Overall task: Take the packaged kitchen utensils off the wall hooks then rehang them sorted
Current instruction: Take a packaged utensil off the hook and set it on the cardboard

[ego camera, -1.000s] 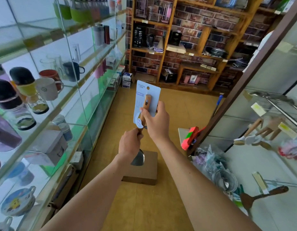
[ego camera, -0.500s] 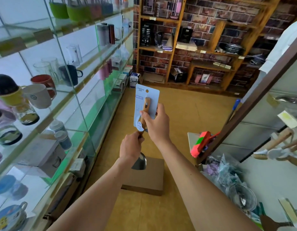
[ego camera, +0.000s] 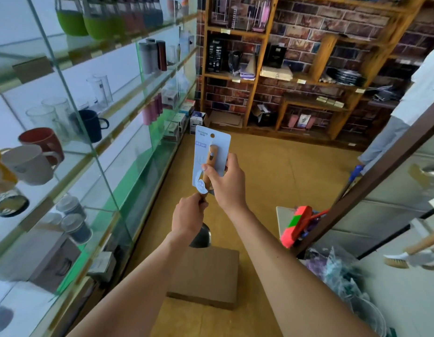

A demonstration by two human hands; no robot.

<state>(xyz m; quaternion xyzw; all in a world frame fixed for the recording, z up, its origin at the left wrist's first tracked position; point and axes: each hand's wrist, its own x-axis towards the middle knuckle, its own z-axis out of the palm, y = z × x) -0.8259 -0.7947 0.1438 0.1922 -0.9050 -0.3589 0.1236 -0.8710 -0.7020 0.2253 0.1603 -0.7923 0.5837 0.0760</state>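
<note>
The ochre floor (ego camera: 296,181) bears a flat brown cardboard box (ego camera: 206,276); the brass-edged glass shelf (ego camera: 74,171) at left carries a red mug (ego camera: 44,142), a white mug (ego camera: 28,164), a navy mug (ego camera: 91,125) and clear glass tumblers (ego camera: 52,113).
</note>
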